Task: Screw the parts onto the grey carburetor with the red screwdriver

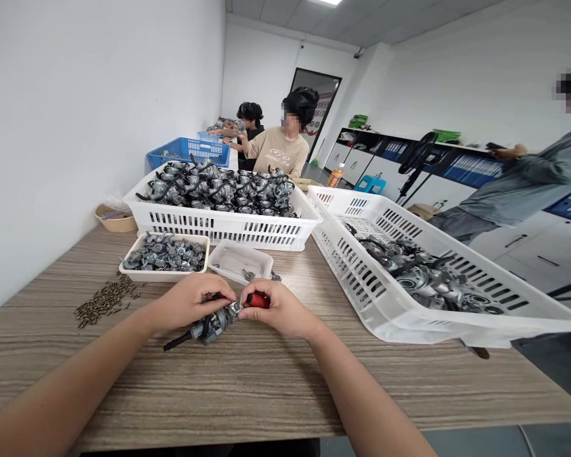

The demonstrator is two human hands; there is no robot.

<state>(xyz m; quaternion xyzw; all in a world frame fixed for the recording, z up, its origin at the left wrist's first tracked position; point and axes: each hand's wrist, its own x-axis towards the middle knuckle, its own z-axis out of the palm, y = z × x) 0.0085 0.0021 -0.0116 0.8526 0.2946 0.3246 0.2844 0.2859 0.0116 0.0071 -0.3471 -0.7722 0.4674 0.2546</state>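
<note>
A grey metal carburetor-like part (214,325) with a black tube at its lower left rests on the wood-grain table. My left hand (190,299) is closed on its upper side, fingertips near its right end. In my right hand (278,308) is a screwdriver with a red and black handle (258,300); its tip end is at the part's right end, close to my left fingertips. Behind my hands are a cream tray (166,275) of small metal pieces and a clear tray (240,259) with a few pieces. Many brass-coloured screws (105,301) lie loose at the left.
White crates of metal parts stand at the back (228,231) and right (361,311). A tan bowl (117,220) sits by the wall, and a blue crate (190,149) is farther back. Two people sit behind the crates; another person (528,178) is at the right.
</note>
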